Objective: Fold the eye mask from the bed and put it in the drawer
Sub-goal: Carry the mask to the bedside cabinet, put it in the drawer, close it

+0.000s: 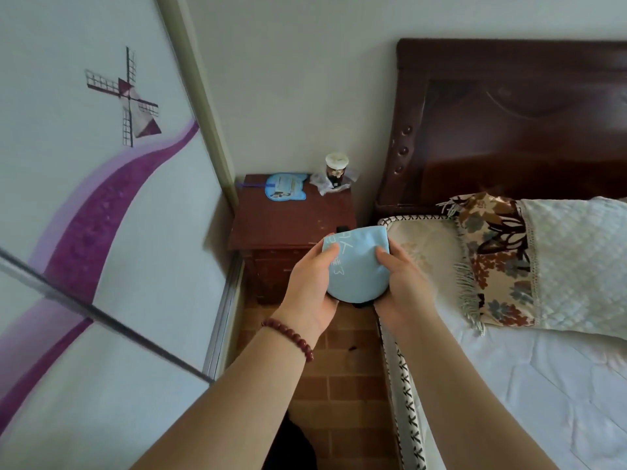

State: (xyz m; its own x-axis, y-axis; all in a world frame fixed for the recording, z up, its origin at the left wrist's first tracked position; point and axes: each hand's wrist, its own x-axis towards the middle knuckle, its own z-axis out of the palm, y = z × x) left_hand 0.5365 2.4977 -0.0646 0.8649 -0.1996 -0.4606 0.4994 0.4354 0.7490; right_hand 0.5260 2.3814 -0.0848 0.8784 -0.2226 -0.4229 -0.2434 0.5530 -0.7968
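A light blue eye mask (358, 262) with white markings is folded in half and held in the air between both hands, in front of the dark red nightstand (291, 215). My left hand (310, 286) grips its left edge with the thumb on top. My right hand (402, 283) grips its right edge the same way. A bit of black strap shows under the mask. The nightstand's drawer front (271, 266) is partly hidden behind my hands and looks closed. The bed (543, 385) lies to the right.
On the nightstand top lie a blue hand fan (286, 187) and a cup (336, 171) on crumpled plastic. A wardrobe door (101, 232) with a windmill picture fills the left. A pillow (543, 262) lies against the dark headboard (509, 123). Brick-pattern floor (349, 374) runs between wardrobe and bed.
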